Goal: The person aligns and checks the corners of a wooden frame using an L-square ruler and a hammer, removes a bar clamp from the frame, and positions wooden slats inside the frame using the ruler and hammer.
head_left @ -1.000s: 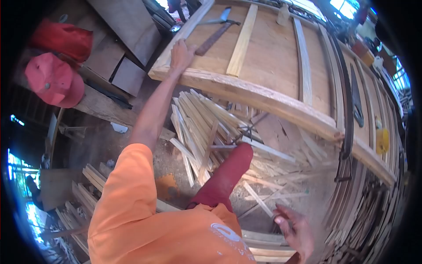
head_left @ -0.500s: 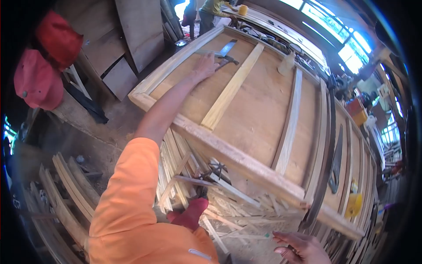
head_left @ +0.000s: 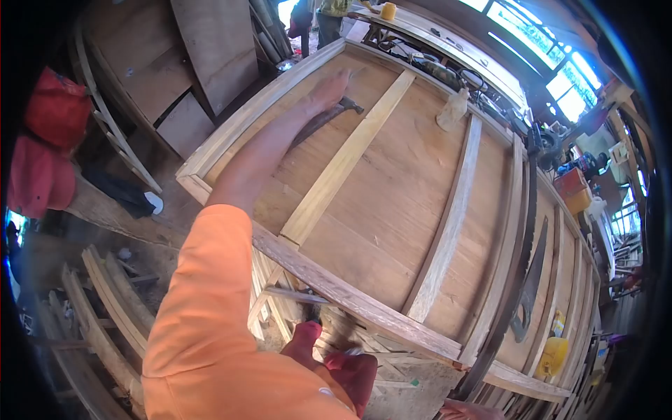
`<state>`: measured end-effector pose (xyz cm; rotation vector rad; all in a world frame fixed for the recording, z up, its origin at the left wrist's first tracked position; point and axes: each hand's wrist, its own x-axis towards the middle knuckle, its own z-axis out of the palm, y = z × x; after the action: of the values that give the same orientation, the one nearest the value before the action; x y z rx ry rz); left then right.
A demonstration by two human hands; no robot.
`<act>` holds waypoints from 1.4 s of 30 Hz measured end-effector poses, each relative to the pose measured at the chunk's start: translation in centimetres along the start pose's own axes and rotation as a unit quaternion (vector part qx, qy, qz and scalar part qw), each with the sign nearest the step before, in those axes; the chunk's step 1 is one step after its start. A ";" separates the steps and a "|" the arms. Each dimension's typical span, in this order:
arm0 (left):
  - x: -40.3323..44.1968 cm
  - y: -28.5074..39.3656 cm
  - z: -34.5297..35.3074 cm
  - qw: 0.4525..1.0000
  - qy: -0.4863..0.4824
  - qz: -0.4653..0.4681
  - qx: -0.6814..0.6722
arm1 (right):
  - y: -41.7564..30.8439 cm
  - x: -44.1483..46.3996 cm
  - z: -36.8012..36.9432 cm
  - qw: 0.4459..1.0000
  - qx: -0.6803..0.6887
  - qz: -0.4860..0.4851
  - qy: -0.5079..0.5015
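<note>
My left hand (head_left: 332, 89) is over the far left section of a framed wooden panel (head_left: 364, 203), its fingers closed. A faint, thin shape shows at the fingertips, too blurred to name. Beside the hand and partly behind my forearm lies a hammer (head_left: 323, 124), its head to the right. My right hand (head_left: 473, 410) shows only as a blurred part at the bottom edge, below the panel's near rail; its fingers cannot be made out.
A cloudy bottle (head_left: 453, 110) stands on the panel's far side. A handsaw (head_left: 530, 287) and a yellow container (head_left: 552, 357) are on the right. Wood strips (head_left: 115, 301) lie at lower left. Red cloth (head_left: 57, 108) hangs at left. A person (head_left: 330, 24) stands at the back.
The blue-tinted blade of the square tool by my left hand no longer shows, while the hammer lies more exposed. My right hand has dropped mostly out of view. The view has shifted over the panel.
</note>
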<state>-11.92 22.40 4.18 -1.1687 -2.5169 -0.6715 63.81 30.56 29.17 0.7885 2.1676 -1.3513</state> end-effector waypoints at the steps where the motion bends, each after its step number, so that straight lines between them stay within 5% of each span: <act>1: 0.2 1.4 -0.9 0.990 0.091 0.049 -0.101 | -0.6 0.4 -0.7 1.000 0.001 0.001 -0.007; 2: 0.2 3.0 -1.9 0.960 0.180 0.090 -0.196 | -1.4 1.0 -1.7 0.994 -0.092 -0.067 -0.002; 3: -0.3 5.0 -4.8 0.975 0.175 0.051 -0.128 | -2.3 1.6 -2.6 0.974 -0.182 -0.134 -0.004; 4: -1.1 6.9 -8.1 0.985 0.166 0.008 -0.057 | -3.7 1.9 -3.1 0.975 -0.178 -0.132 0.034; 5: -1.7 7.5 -10.7 0.969 0.191 0.078 -0.135 | -5.3 2.9 -3.4 0.971 -0.176 -0.140 0.074; 7: -5.8 11.8 -17.8 0.937 0.109 0.032 -0.330 | -9.3 5.7 -2.2 0.903 -0.187 -0.256 0.290; 9: -9.6 14.6 -23.6 0.932 0.085 -0.024 -0.352 | -9.2 10.6 -6.4 0.831 -0.304 -0.343 0.316; 11: -12.7 15.7 -27.4 0.929 0.051 -0.036 -0.365 | -13.7 15.9 -5.4 0.824 -0.209 -0.402 0.340; 15: -17.4 15.4 -31.5 0.882 -0.080 -0.047 -0.461 | -19.9 22.4 -2.2 0.826 -0.277 -0.426 0.243; 17: -20.2 14.5 -32.0 0.870 -0.060 -0.070 -0.485 | -22.3 24.0 1.1 0.930 -0.082 -0.321 -0.161; 21: -25.0 10.5 -31.0 0.848 -0.132 -0.172 -0.483 | -23.9 26.7 7.1 0.885 -0.289 -0.365 -0.009; 23: -26.7 8.9 -30.4 0.706 -0.131 -0.344 -0.605 | -23.2 30.0 8.6 0.736 -0.346 -0.554 0.179; 27: -29.4 5.7 -32.1 0.741 -0.154 -0.343 -0.557 | -23.9 33.8 10.1 0.714 -0.348 -0.585 0.165; 29: -30.2 5.3 -34.5 0.625 -0.170 -0.413 -0.640 | -24.6 34.7 10.4 0.799 -0.278 -0.531 -0.049; 30: -31.1 4.1 -34.5 0.688 -0.173 -0.385 -0.591 | -24.9 34.9 10.8 0.798 -0.276 -0.534 -0.048; 31: -31.3 3.4 -34.1 0.689 -0.173 -0.386 -0.589 | -25.1 34.7 11.6 0.850 -0.192 -0.474 -0.125; 33: -31.8 1.8 -33.2 0.756 -0.135 -0.238 -0.595 | -25.5 34.9 12.7 0.886 -0.104 -0.404 -0.202; 35: -31.7 0.1 -32.7 0.731 -0.117 -0.274 -0.614 | -26.2 35.7 13.6 0.890 -0.117 -0.394 -0.196; 37: -31.4 -1.2 -31.9 0.828 -0.103 -0.266 -0.483 | -26.4 36.5 14.8 0.896 -0.098 -0.379 -0.208; 39: -31.4 -1.7 -31.1 0.809 -0.061 -0.306 -0.499 | -26.5 36.9 15.9 0.903 -0.077 -0.360 -0.219; 42: -31.7 -3.9 -29.6 0.866 -0.087 -0.307 -0.385 | -26.6 37.6 17.3 0.905 -0.055 -0.356 -0.226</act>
<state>6.86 -15.61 14.36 -0.5617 -2.8586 -1.9447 19.81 13.89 14.78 -0.3998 2.1756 -1.5115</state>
